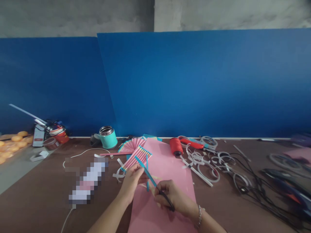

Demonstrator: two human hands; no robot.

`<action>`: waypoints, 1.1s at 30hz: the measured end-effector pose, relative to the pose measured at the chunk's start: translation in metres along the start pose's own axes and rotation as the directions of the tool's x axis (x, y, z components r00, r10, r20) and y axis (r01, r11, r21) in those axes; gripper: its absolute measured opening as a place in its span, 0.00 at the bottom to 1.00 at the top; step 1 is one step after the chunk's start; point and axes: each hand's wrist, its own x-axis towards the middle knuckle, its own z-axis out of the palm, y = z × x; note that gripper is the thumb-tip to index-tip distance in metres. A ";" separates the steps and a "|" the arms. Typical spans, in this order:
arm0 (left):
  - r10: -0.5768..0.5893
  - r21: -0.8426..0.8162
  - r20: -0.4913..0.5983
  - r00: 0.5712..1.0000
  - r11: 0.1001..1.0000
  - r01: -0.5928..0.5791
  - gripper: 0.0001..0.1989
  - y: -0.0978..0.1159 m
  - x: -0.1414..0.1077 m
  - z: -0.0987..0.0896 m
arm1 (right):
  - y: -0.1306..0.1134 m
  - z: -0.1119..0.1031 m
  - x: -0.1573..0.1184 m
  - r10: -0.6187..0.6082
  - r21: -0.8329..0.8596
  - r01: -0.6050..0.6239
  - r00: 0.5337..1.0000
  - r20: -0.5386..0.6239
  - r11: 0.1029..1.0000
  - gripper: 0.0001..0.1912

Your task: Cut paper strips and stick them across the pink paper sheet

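My left hand (132, 181) pinches a narrow blue strip (147, 171) near its upper end, above a long pink sheet (167, 174). In my right hand (173, 197) are black-handled scissors (166, 199), close to the lower end of the strip. A second thin blue strip (147, 186) shows between the hands. Just beyond my left hand lies a pleated pink piece (136, 158) with blue and yellow edges, and a pink fan-like piece (133, 144) is behind it.
A red thread spool (176, 147) stands right of the fan. Clear rings (209, 171) and black cables (262, 194) spread over the right side. At left are a turquoise cup (108, 138), a blurred-out device (88, 183) with a white cord, and orange balls (16, 145).
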 end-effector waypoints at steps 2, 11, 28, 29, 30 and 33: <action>0.002 -0.004 0.000 1.000 1.000 -0.002 0.12 0.000 0.000 0.000 | 0.000 -0.001 0.000 0.012 0.012 -0.012 1.000 -0.001 1.000 0.07; -0.011 0.013 0.050 0.999 1.000 0.010 0.12 -0.001 -0.001 0.001 | -0.001 0.005 -0.003 0.060 0.064 -0.057 0.997 -0.045 0.996 0.10; -0.031 0.014 0.082 0.996 0.999 0.030 0.13 0.000 -0.003 0.002 | -0.005 0.002 -0.003 0.035 0.035 -0.034 0.999 -0.029 0.999 0.10; -0.034 0.018 0.090 0.995 0.999 0.033 0.13 -0.001 -0.003 0.002 | -0.005 0.003 -0.003 0.030 0.038 -0.029 0.999 -0.030 0.999 0.10; -0.035 0.019 0.097 0.995 0.999 0.034 0.12 -0.001 -0.003 0.002 | -0.005 0.003 -0.003 0.032 0.043 -0.031 0.999 -0.028 0.999 0.10; -0.032 0.014 0.114 0.993 0.999 0.031 0.12 -0.003 -0.002 0.001 | -0.006 0.003 -0.004 0.056 0.057 -0.054 0.998 -0.026 0.997 0.11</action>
